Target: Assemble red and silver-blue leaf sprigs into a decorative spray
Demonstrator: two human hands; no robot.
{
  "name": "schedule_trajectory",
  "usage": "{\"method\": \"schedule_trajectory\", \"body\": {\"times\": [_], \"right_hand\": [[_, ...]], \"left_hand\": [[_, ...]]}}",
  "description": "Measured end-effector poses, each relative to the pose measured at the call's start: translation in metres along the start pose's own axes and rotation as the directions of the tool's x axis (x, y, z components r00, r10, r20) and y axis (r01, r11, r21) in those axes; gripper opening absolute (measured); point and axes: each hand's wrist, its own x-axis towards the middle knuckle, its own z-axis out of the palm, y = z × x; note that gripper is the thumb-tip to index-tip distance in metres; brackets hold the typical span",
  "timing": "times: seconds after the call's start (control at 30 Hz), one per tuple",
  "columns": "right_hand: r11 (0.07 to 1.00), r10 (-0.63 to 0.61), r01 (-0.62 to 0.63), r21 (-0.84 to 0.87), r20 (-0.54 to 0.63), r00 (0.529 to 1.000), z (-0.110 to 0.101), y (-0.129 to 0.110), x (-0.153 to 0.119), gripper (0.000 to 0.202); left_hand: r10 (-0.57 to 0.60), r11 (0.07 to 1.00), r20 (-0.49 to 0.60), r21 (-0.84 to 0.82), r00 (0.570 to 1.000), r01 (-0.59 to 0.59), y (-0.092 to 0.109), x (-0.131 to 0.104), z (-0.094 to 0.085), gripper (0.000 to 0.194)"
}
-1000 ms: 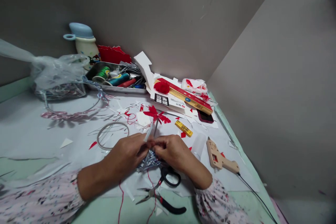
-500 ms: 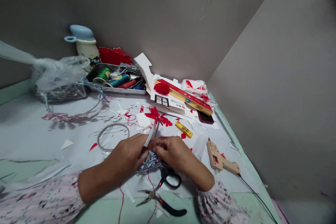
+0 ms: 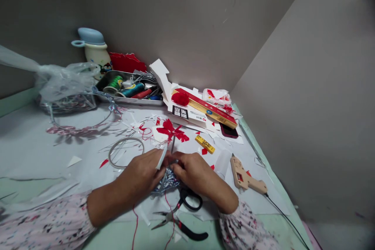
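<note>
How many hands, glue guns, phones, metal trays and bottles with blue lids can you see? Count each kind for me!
Hands: 2 (left hand, right hand)
Glue gun: 1
Phone: 1
Metal tray: 1
Blue-lidded bottle: 1
Total: 6

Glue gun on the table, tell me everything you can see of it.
The glue gun looks like beige plastic, with a dark nozzle and a red part showing in its body. It lies on its side on the white paper, nozzle pointing away from the person. A black cord leaves the handle's end. It sits right of the right hand, which isn't touching it.
</note>
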Motion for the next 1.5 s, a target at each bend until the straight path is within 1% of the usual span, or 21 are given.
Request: {"method": "schedule_trajectory", "body": {"times": [0.17, 0.33, 0.43, 0.5, 0.6, 0.77, 0.87, 1.07, 1.2, 1.37, 1.5], "right_hand": [[0.999, 0.003, -0.003, 0.040, -0.008, 1.000, 0.0016, 0.0007, 0.0005, 0.029], [0.998, 0.009, -0.009, 0.065, 0.000, 1.000, 0.0004, -0.0005, 0.0002, 0.029], [0.997, 0.014, -0.014, 0.075, 0.003, 1.000, -0.0010, -0.0014, -0.0005, 0.029], [0.996, 0.005, -0.004, 0.091, -0.002, 1.000, -0.0013, -0.0015, -0.0011, 0.030], [0.994, -0.012, 0.013, 0.107, -0.008, 1.000, -0.0008, -0.0010, -0.0018, 0.030], [0.995, -0.026, 0.029, 0.095, -0.028, 0.999, -0.0002, -0.0012, -0.0011, 0.031], [0.997, -0.023, 0.024, 0.077, -0.018, 1.000, -0.0006, -0.0021, -0.0001, 0.029], [0.997, -0.023, 0.023, 0.069, -0.001, 1.000, -0.0006, -0.0020, 0.0009, 0.025], [0.998, -0.011, 0.010, 0.058, 0.014, 1.000, -0.0004, -0.0014, 0.0015, 0.025], [0.999, -0.010, 0.009, 0.049, 0.029, 1.000, 0.0005, -0.0016, 0.0025, 0.025], [1.000, -0.019, 0.019, 0.021, 0.011, 1.000, 0.0024, -0.0013, 0.0027, 0.025]], "left_hand": [[-0.031, 1.000, 0.046, 0.003, 0.998, 0.031, -0.0011, -0.0004, 0.0003, 0.009], [-0.032, 0.999, 0.024, -0.005, 0.999, 0.032, -0.0008, 0.0008, -0.0014, 0.009], [-0.051, 0.999, 0.040, -0.011, 0.998, 0.051, -0.0011, 0.0007, -0.0016, 0.009], [-0.058, 0.998, 0.049, -0.015, 0.997, 0.058, -0.0020, 0.0000, -0.0006, 0.009], [-0.048, 0.998, 0.033, -0.026, 0.998, 0.049, -0.0039, -0.0014, 0.0017, 0.010], [-0.078, 0.995, 0.021, -0.068, 0.997, 0.079, -0.0041, -0.0014, 0.0025, 0.012], [-0.090, 0.993, 0.025, -0.078, 0.996, 0.092, -0.0029, -0.0005, 0.0011, 0.014], [-0.060, 0.997, 0.006, -0.047, 0.998, 0.060, -0.0027, -0.0003, 0.0001, 0.013], [-0.046, 0.998, -0.012, -0.033, 0.999, 0.046, -0.0044, -0.0014, 0.0017, 0.015], [-0.020, 0.999, 0.016, -0.050, 1.000, 0.021, -0.0065, -0.0025, 0.0034, 0.015], [-0.034, 0.999, 0.020, -0.040, 0.999, 0.035, -0.0069, -0.0027, 0.0034, 0.017]]}}
